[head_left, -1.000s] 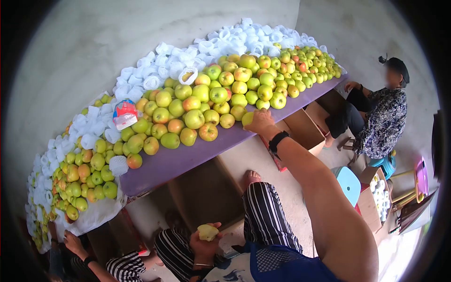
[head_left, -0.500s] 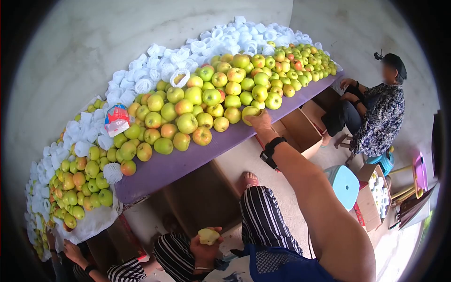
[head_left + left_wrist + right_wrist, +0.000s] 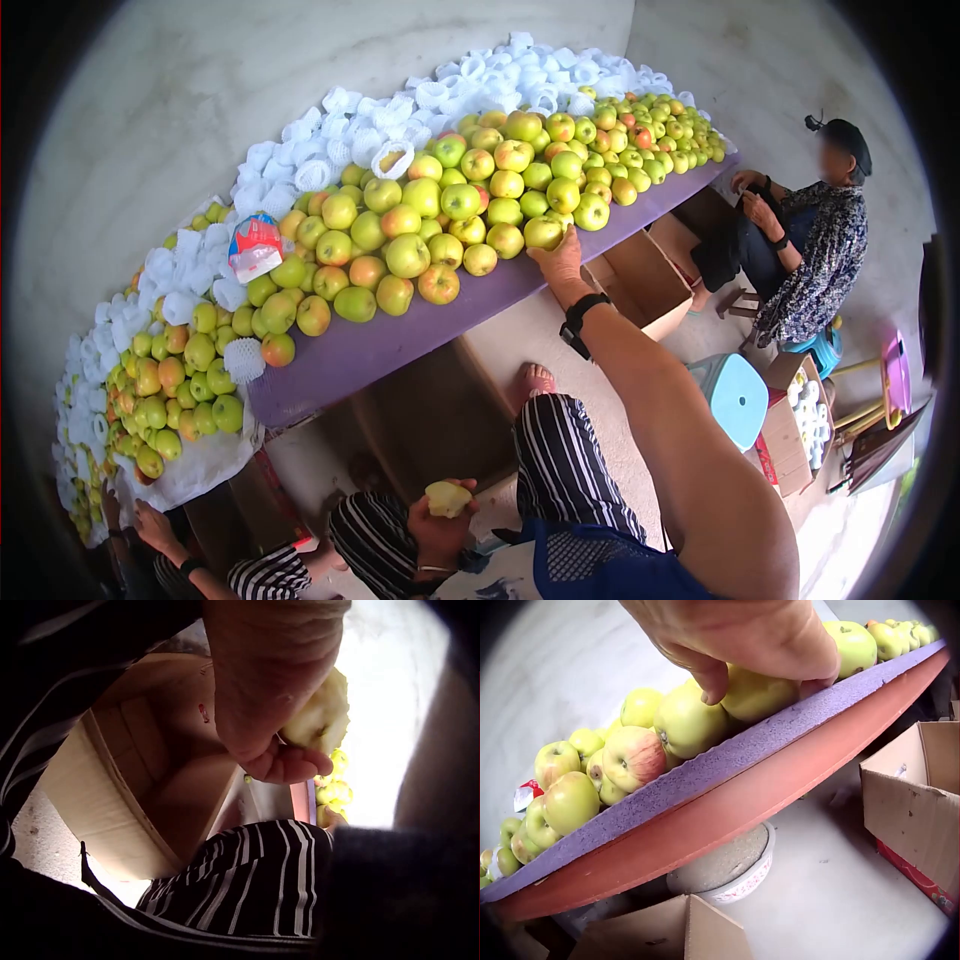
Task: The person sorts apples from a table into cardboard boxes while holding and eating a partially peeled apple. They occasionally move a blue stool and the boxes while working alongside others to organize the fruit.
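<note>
My right hand (image 3: 560,262) reaches to the front edge of the purple-topped table (image 3: 370,345). It grips a yellow-green apple (image 3: 543,233) in the front row of the heap; in the right wrist view the thumb lies on one side of this apple (image 3: 757,694), the fingers on the other. Low over my lap, my left hand (image 3: 436,530) holds a pale, bitten-looking apple (image 3: 449,498). The left wrist view shows the curled fingers (image 3: 281,765) under that apple (image 3: 322,716), its flesh uneven. Beside the right hand sit more green and reddish apples (image 3: 408,256).
White foam nets (image 3: 480,85) are heaped behind the apples. Cardboard boxes (image 3: 640,285) stand under and beside the table. A blue stool (image 3: 738,405) is to my right, near a seated person (image 3: 815,240). Another person's hand (image 3: 155,530) shows at lower left.
My right hand has moved the apple slightly inward from the table edge, against the others, and more of it shows now. The left hand stays over the lap with its apple.
</note>
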Demonstrator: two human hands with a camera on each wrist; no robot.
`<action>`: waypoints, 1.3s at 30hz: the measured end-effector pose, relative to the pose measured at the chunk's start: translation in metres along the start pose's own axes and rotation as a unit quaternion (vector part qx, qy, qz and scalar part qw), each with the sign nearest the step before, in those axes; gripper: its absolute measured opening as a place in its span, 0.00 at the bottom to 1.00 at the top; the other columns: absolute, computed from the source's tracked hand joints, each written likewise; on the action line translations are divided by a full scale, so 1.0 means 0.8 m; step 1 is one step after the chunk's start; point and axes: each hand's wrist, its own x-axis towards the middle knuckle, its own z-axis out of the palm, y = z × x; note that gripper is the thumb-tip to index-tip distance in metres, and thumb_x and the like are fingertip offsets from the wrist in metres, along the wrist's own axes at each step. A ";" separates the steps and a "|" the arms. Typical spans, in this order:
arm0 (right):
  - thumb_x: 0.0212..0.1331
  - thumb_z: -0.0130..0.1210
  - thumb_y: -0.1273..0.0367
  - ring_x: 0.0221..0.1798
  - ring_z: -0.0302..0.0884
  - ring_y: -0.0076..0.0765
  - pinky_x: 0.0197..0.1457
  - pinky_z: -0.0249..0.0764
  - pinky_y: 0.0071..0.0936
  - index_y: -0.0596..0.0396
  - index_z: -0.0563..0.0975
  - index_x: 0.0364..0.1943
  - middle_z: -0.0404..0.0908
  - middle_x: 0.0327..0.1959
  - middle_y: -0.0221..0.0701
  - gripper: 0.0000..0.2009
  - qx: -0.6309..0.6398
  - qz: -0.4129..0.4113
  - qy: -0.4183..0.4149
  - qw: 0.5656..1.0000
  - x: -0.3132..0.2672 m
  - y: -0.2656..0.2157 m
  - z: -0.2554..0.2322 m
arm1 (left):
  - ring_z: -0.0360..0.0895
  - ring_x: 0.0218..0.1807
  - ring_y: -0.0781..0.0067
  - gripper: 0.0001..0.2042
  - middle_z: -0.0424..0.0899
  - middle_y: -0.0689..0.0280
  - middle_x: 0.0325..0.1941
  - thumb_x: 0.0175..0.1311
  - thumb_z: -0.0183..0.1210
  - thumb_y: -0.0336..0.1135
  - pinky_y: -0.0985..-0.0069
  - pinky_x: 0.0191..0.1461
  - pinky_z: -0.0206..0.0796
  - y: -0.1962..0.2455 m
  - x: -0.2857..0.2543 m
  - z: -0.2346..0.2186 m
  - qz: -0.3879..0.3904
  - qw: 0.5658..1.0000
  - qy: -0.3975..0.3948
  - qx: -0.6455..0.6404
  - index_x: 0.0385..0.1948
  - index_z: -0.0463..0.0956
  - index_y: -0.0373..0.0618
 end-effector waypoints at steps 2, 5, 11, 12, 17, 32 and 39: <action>0.32 0.67 0.62 0.57 0.62 0.53 0.60 0.60 0.36 0.67 0.55 0.57 0.65 0.53 0.51 0.45 0.018 -0.007 0.026 0.999 -0.002 0.002 -0.004 | 0.72 0.47 0.47 0.23 0.71 0.42 0.49 0.55 0.45 0.43 0.57 0.50 0.66 -0.001 0.001 0.005 0.017 1.000 0.020 -0.007 0.46 0.68 0.31; 0.35 0.66 0.64 0.54 0.67 0.53 0.58 0.63 0.37 0.68 0.62 0.52 0.70 0.48 0.52 0.37 0.024 -0.083 0.071 0.994 -0.012 0.003 -0.015 | 0.69 0.52 0.48 0.21 0.71 0.45 0.49 0.58 0.44 0.41 0.57 0.55 0.62 0.002 0.005 0.003 0.041 0.995 0.074 -0.061 0.46 0.69 0.33; 0.57 0.51 0.65 0.43 0.70 0.25 0.41 0.66 0.25 0.57 0.67 0.50 0.72 0.44 0.31 0.18 0.408 0.103 -0.168 0.892 -0.140 -0.067 -0.100 | 0.63 0.59 0.51 0.19 0.70 0.54 0.54 0.62 0.49 0.41 0.57 0.64 0.54 0.046 -0.001 0.077 0.141 0.983 -0.058 -0.103 0.50 0.66 0.38; 0.58 0.50 0.64 0.43 0.71 0.29 0.40 0.67 0.26 0.55 0.67 0.48 0.73 0.43 0.32 0.16 0.421 0.137 -0.205 0.873 -0.173 -0.089 -0.125 | 0.63 0.59 0.50 0.20 0.70 0.53 0.54 0.62 0.49 0.42 0.57 0.63 0.55 0.053 -0.006 0.093 0.157 0.981 -0.067 -0.093 0.51 0.65 0.38; 0.61 0.44 0.62 0.37 0.74 0.31 0.33 0.69 0.25 0.52 0.69 0.43 0.76 0.38 0.33 0.12 0.490 0.251 -0.400 0.733 -0.304 -0.117 -0.175 | 0.60 0.61 0.49 0.22 0.64 0.51 0.58 0.62 0.48 0.44 0.58 0.62 0.55 0.083 -0.043 0.151 0.113 0.984 -0.114 -0.070 0.54 0.63 0.41; 0.59 0.46 0.59 0.32 0.75 0.31 0.33 0.71 0.28 0.57 0.71 0.38 0.76 0.32 0.34 0.15 0.131 0.236 -0.600 0.753 -0.449 -0.022 -0.077 | 0.64 0.58 0.57 0.27 0.63 0.49 0.57 0.58 0.55 0.37 0.65 0.59 0.58 0.047 -0.136 0.238 0.289 0.939 -0.173 0.065 0.58 0.56 0.38; 0.58 0.48 0.60 0.30 0.75 0.30 0.29 0.71 0.26 0.58 0.72 0.36 0.77 0.29 0.34 0.14 0.099 0.218 -0.635 0.734 -0.459 -0.020 -0.072 | 0.67 0.56 0.60 0.29 0.68 0.53 0.55 0.52 0.61 0.37 0.66 0.59 0.60 0.023 -0.140 0.234 0.441 0.855 -0.101 0.255 0.54 0.60 0.36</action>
